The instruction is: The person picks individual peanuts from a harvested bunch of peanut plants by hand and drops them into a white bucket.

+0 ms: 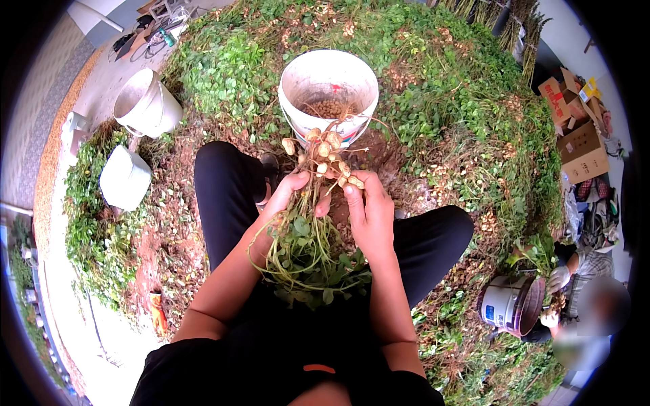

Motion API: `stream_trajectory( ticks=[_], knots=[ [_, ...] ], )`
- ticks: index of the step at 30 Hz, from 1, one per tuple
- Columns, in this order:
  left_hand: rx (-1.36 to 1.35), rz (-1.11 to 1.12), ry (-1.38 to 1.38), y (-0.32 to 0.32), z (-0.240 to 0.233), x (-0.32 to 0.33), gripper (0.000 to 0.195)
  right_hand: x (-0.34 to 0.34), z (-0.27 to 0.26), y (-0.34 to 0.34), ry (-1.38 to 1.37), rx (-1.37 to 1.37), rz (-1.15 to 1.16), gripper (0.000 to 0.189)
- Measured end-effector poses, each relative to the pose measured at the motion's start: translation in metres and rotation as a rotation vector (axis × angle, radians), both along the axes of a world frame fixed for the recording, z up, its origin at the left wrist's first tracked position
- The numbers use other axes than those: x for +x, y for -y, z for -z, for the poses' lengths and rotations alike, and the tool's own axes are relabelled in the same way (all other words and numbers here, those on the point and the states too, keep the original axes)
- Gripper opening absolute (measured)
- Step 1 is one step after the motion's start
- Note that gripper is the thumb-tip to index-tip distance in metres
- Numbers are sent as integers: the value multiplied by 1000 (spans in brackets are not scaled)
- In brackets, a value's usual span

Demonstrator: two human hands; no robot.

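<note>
My left hand (289, 190) is closed around the stems of a peanut plant (304, 243), just under its roots. The plant hangs upside down, its leaves in my lap and its cluster of peanut pods (324, 148) uppermost. With thumb and fingers my right hand (368, 203) grips a peanut pod (356, 182) at the right side of the cluster. Directly beyond the pods stands a white plastic bucket (330, 71) with loose peanuts (332, 108) at its bottom. Some root strands reach across the bucket's near rim.
Heaped peanut plants (223, 76) surround me. At the left are a tilted white bucket (157, 106) and another white container (126, 177). At the lower right a person in gloves (558, 279) handles plants beside a bucket (500, 304). Cardboard boxes (584, 152) lie at the right wall.
</note>
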State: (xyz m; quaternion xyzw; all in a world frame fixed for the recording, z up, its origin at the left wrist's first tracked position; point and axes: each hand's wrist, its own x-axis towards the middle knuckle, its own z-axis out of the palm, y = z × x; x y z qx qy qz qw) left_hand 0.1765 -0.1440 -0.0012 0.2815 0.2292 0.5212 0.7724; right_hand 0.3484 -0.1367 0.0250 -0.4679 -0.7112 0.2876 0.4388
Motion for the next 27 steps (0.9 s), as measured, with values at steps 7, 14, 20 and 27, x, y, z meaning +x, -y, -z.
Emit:
stream_trajectory(
  ticks=[7, 14, 20, 27],
  knots=[
    [72, 9, 184, 3, -14, 6, 54, -6, 2, 4, -84, 76, -21, 23],
    [192, 104, 530, -7, -1, -6, 43, -12, 16, -5, -1311, -625, -199, 36],
    [183, 80, 556, -6, -6, -13, 36, 11, 25, -129, -440, 10, 84, 28],
    [104, -41, 456, -4, -10, -17, 48, -7, -2, -98, -187, -281, -296, 27]
  ],
)
